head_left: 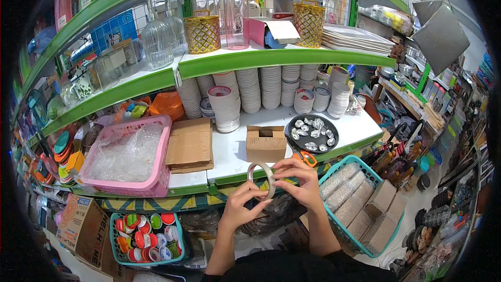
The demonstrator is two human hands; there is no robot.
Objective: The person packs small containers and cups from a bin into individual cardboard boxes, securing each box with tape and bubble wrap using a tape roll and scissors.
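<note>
A roll of tape (271, 184) is held up between my two hands in front of the shelf edge. My left hand (242, 204) grips the ring from below, thumb and fingers pressed on its lower rim. At its right side my right hand (298, 180) pinches the tape's edge between thumb and fingers. Just beyond, a small cardboard box (266, 149) stands on the white shelf with an opening in its top. Orange-handled scissors (305, 157) lie close to my right hand, beside a black round tray (297, 144) of shiny faceted pieces.
Flattened cardboard (189, 149) lies left of the box, by a pink basket (164, 162) of clear plastic wrap. A teal basket (389, 245) at lower right holds bubble-wrapped packages and boxes. Another teal basket (112, 235) holds colourful lids. Stacked white bowls (248, 91) line the back.
</note>
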